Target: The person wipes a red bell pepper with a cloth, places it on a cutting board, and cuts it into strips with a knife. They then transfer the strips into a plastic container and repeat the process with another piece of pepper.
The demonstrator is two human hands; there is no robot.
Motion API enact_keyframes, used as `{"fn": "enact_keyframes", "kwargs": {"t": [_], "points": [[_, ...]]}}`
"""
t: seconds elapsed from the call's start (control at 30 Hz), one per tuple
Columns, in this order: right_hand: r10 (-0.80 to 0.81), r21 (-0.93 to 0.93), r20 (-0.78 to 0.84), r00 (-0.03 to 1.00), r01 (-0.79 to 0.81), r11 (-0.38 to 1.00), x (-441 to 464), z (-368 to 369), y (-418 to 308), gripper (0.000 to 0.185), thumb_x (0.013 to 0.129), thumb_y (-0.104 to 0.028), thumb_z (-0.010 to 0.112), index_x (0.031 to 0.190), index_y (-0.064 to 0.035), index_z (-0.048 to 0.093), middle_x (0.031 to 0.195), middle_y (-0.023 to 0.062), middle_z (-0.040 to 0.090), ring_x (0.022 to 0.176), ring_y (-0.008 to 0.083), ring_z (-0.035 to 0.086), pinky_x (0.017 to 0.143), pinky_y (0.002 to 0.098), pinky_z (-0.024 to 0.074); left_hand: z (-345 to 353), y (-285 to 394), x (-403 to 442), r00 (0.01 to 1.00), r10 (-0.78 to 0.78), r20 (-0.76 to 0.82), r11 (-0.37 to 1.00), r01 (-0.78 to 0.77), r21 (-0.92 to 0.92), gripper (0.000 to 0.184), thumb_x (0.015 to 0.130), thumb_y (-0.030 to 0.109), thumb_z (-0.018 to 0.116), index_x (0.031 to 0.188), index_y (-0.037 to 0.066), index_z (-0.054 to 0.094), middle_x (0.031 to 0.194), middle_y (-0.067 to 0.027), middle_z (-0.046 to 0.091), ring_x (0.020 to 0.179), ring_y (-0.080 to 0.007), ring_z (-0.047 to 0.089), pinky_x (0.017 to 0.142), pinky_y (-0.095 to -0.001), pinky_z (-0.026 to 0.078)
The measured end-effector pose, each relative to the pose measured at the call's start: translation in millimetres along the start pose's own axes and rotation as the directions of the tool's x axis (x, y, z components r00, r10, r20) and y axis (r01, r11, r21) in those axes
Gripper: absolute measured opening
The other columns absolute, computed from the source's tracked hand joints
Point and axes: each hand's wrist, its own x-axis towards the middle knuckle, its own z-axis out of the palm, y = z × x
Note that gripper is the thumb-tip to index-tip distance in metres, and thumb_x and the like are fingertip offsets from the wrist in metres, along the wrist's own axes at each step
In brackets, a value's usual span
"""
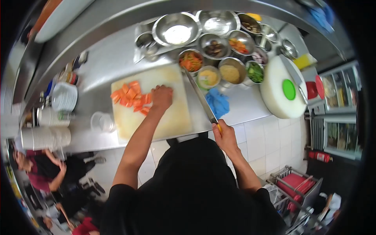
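My right hand point(224, 137) grips the yellow handle of a long knife point(200, 96). Its blade points away from me, to the right of the white cutting board point(178, 121), with the tip near a bowl of shredded vegetables point(190, 60). On the board, my left hand point(161, 97) is closed down over some orange chunks, and bits of orange show at both sides of it. Loose orange chunks point(131, 94) lie to its left; their exact kind is unclear. A crumpled blue cloth point(217, 102) lies on the counter right of the blade.
Several metal bowls of ingredients point(232, 71) crowd the back of the counter. A thick round white block point(274, 100) on the right bears a green disc and another knife point(290, 70). Stacked white containers point(47, 137) and a clear cup point(102, 122) stand left. Other people are at lower left.
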Motion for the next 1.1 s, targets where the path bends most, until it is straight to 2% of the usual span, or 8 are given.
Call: {"fn": "enact_keyframes", "kwargs": {"t": [0.17, 0.23, 0.27, 0.33, 0.47, 0.67, 0.93, 1.1], "points": [[-0.003, -0.029, -0.43, 0.903, -0.011, 1.0, 73.0, -74.3, 28.0, 0.036, 0.079, -0.026, 0.074, 0.096, 0.0029, 0.061, 0.07, 0.0243, 0.063, 0.07, 0.0418, 0.065, 0.06, 0.0442, 0.0509, 4.0, -1.7, 32.7, 0.993, 0.094, -0.07, 0.95, -0.11, -0.294, 0.018, 0.076, 0.007, 0.062, 0.09, 0.013, 0.071, 0.093, -0.0106, 0.066, 0.084, -0.0263, 0.064, 0.077, -0.04, 0.052], [0.024, -0.055, -0.54, 0.841, -0.064, 0.996, 138.1, -110.1, 53.4, 0.038, 0.074, -0.028, 0.078, 0.09, 0.0037, 0.064, 0.073, 0.0243, 0.065, 0.071, 0.0402, 0.066, 0.062, 0.0441, 0.0516, -15.7, 15.6, 38.5, 1.0, 0.021, 0.013, 0.733, -0.006, -0.68, 0.021, 0.077, 0.004, 0.065, 0.097, 0.01, 0.071, 0.091, -0.0083, 0.068, 0.075, -0.017, 0.065, 0.072, -0.0321, 0.053], [0.039, -0.059, -0.577, 0.816, -0.09, 0.994, 174.0, -128.0, 64.2, 0.038, 0.072, -0.029, 0.079, 0.085, 0.0039, 0.065, 0.074, 0.0237, 0.066, 0.069, 0.0385, 0.066, 0.062, 0.0438, 0.0516, -19.6, 25.9, 43.7, 0.999, 0.038, -0.004, 0.739, -0.031, -0.673, 0.021, 0.077, 0.004, 0.065, 0.097, 0.01, 0.071, 0.091, -0.0083, 0.068, 0.075, -0.017, 0.065, 0.072, -0.0321, 0.053], [0.188, -0.015, -0.649, 0.737, -0.26, 0.966, 246.5, -154.6, 78.1, 0.04, 0.069, -0.033, 0.079, 0.082, 0.0031, 0.068, 0.082, 0.0246, 0.068, 0.076, 0.0382, 0.068, 0.067, 0.0443, 0.0535, -23.1, 51.2, 54.8, 0.998, 0.043, 0.051, 0.474, 0.025, -0.88, 0.026, 0.078, 0.003, 0.067, 0.104, 0.005, 0.068, 0.089, -0.0051, 0.069, 0.073, -0.0111, 0.063, 0.07, -0.0252, 0.051], [0.211, 0.038, -0.67, 0.712, -0.251, 0.967, 309.2, -164.1, 93.0, 0.044, 0.065, -0.036, 0.08, 0.084, 0.0032, 0.069, 0.087, 0.0248, 0.069, 0.082, 0.0379, 0.069, 0.072, 0.0446, 0.0548, -36.9, 105.9, 74.1, 0.998, 0.06, 0.035, 0.313, 0.015, -0.95, 0.028, 0.08, 0.003, 0.069, 0.108, 0.001, 0.065, 0.095, -0.0052, 0.068, 0.081, -0.0112, 0.063, 0.074, -0.0243, 0.051], [0.399, 0.201, -0.617, 0.678, -0.355, 0.913, 335.6, -159.8, 98.6, 0.024, 0.073, -0.014, 0.069, 0.084, 0.0069, 0.067, 0.089, 0.0286, 0.067, 0.086, 0.0417, 0.067, 0.075, 0.0455, 0.0555, -41.0, 158.5, 113.9, 0.995, 0.088, 0.035, 0.372, -0.001, -0.928, 0.031, 0.079, 0.005, 0.07, 0.108, 0.0, 0.065, 0.098, -0.007, 0.069, 0.085, -0.0123, 0.064, 0.078, -0.0254, 0.051], [0.278, 0.077, -0.634, 0.721, -0.299, 0.951, 330.7, -217.4, 95.3, 0.024, 0.071, -0.01, 0.066, 0.09, 0.004, 0.067, 0.093, 0.0268, 0.068, 0.092, 0.0412, 0.066, 0.081, 0.0464, 0.0534, -41.1, 228.6, 184.3, 0.997, 0.059, -0.042, 0.496, -0.066, -0.866, 0.024, 0.074, 0.008, 0.07, 0.097, 0.0, 0.069, 0.084, -0.006, 0.07, 0.076, -0.0118, 0.064, 0.072, -0.0258, 0.051], [0.194, 0.004, -0.635, 0.748, -0.249, 0.969, 327.7, -228.5, 120.9, 0.03, 0.067, -0.014, 0.072, 0.09, 0.0043, 0.065, 0.091, 0.0257, 0.068, 0.087, 0.0412, 0.066, 0.077, 0.0454, 0.0531, -57.0, 263.5, 213.5, 0.981, -0.04, -0.192, 0.647, -0.121, -0.752, 0.027, 0.074, 0.011, 0.068, 0.099, 0.002, 0.07, 0.09, -0.012, 0.072, 0.083, -0.022, 0.069, 0.077, -0.0322, 0.053]]}}
